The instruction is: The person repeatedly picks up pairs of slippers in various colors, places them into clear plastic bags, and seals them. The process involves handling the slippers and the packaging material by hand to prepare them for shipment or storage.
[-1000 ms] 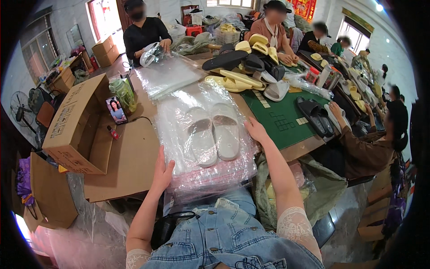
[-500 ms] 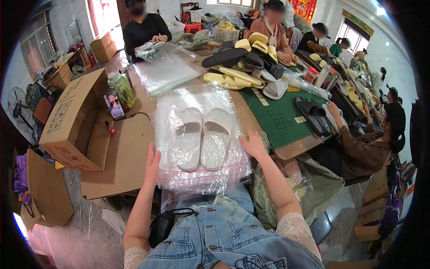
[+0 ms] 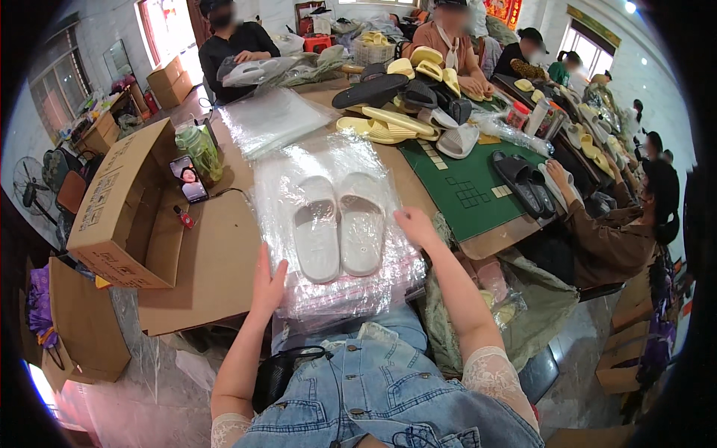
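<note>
Two pale grey slide sandals (image 3: 317, 239) lie side by side under clear film, toes toward the far side. They rest on a stack of clear plastic bags (image 3: 340, 295) at the table's near edge. My left hand (image 3: 270, 282) is at the stack's lower left side, thumb spread from the fingers, holding nothing. At the right edge of the bag, level with the sandals, my right hand (image 3: 416, 227) has its fingers bent and pinched on the film.
An open cardboard box (image 3: 123, 209) lies on its side at left, with a phone (image 3: 188, 179) and green jug (image 3: 198, 149) beside it. More clear bags (image 3: 272, 119) lie beyond. Yellow, black and grey slides (image 3: 403, 93) pile up near a green mat (image 3: 467, 190). Several people sit around.
My left hand has shifted inward and its thumb has spread. My right hand's fingers have curled from straight to pinched. Across the table, a person now has bagged grey slides before them.
</note>
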Tool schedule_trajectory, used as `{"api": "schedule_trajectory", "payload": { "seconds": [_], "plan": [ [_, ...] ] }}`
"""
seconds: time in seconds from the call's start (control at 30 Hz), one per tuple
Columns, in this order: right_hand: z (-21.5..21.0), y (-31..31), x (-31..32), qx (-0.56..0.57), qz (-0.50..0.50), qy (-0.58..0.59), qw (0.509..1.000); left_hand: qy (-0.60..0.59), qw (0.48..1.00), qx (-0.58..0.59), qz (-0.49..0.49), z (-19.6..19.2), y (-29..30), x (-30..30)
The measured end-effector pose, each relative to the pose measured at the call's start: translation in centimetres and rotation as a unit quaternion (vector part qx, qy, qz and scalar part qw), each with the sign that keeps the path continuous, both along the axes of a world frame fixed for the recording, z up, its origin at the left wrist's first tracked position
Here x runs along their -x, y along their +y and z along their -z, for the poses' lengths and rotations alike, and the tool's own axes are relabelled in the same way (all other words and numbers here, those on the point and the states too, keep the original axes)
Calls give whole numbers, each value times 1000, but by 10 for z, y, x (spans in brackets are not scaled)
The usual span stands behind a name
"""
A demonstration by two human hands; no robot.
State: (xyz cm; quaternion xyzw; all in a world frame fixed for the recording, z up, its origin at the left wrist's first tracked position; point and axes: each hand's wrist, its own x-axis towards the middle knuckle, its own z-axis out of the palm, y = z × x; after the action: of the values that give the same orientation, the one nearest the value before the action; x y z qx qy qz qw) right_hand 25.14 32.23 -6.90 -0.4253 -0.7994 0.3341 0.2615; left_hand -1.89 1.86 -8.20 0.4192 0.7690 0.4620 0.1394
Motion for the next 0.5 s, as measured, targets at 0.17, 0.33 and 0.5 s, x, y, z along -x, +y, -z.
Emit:
{"api": "schedule_trajectory", "payload": {
  "seconds": [0.17, 0.33, 0.5],
  "plan": [
    [27, 73, -6, 14, 139, 108, 984, -28, 998, -48, -2, -25, 9, 14],
    [8, 127, 28, 267, 155, 126, 943, -108, 989, -99, -14, -18, 10, 35],
    [4, 169, 73, 356, 198, 162, 899, -134, 980, -147, 5, -9, 6, 29]
  ]
}}
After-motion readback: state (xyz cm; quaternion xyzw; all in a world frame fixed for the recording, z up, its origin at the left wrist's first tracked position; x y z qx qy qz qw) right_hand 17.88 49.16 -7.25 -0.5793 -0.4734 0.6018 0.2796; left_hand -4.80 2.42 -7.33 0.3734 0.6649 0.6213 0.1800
